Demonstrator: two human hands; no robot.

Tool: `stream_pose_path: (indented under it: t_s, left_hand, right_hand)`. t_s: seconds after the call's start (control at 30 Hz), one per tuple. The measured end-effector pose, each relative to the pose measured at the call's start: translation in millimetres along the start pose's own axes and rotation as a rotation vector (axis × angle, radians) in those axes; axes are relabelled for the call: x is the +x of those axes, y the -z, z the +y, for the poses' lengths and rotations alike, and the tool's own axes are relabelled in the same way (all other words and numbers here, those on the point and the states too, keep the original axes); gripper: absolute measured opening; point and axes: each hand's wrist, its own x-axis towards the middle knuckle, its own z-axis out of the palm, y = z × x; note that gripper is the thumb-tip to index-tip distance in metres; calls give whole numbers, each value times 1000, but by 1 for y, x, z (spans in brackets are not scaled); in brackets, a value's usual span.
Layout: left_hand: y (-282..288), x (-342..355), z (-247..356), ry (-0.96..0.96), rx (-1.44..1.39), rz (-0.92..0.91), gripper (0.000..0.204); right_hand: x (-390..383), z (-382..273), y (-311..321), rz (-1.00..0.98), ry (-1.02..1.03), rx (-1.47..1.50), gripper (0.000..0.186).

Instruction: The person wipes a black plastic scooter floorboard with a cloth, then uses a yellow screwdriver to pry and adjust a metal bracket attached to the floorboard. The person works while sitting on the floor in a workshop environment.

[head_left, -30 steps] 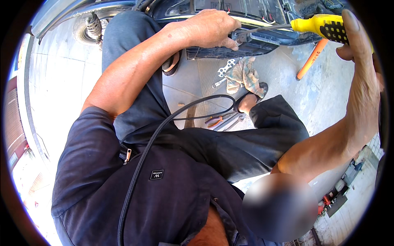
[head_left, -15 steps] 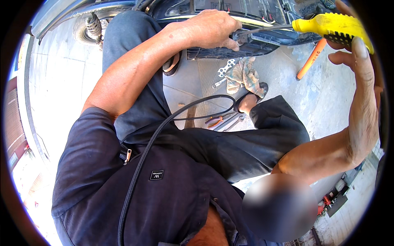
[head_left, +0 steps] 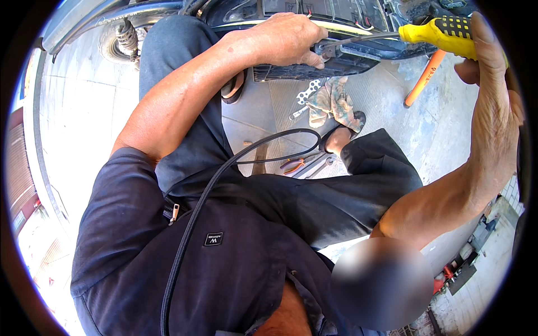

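My right hand (head_left: 488, 61) is wrapped round the yellow and black handle of a screwdriver (head_left: 437, 37). The long metal shaft runs left to a dark fitting on the black plastic panel (head_left: 314, 71) of a vehicle. Beside the shaft's tip, my left hand (head_left: 288, 40) is closed against the panel, back of the hand upward. Its fingertips curl out of sight, so what they grip, if anything, cannot be made out; the exact contact at the tip is also hidden.
An orange-handled tool (head_left: 425, 79) leans near the panel. On the floor lie a stained rag (head_left: 332, 102), a white perforated metal piece (head_left: 308, 92), pliers (head_left: 293, 166) and a wrench (head_left: 320, 168). A black cable (head_left: 210, 196) loops over my body. A wheel (head_left: 112, 43) stands far left.
My right hand has closed from outstretched fingers to a wrap round the screwdriver handle. The handle has rolled, its black grip patch now facing up. My left hand has barely moved.
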Motion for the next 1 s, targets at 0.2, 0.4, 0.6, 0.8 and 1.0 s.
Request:
stream_pose_path:
  t_s: [0.2,0.4,0.6,0.8,1.0]
  left_hand:
    - [-1,1,2,-16,1,17,41]
    - [2,2,3,-40,10,19,42]
    - [2,0,5,0,0,1,42]
    - [-1,2,1,-32,17,37,43]
    - [0,0,0,-28,-3,40,43]
  right_hand:
    - [-10,25,20,5,-3,-12,34]
    - [-3,-25,4,8,-13,-16,34]
    - [-16,-70,6,14,-12,-8,34]
    - [-13,-64,9,16,-14,-9,35]
    - [-15,-89,3,24,-24,-5,35]
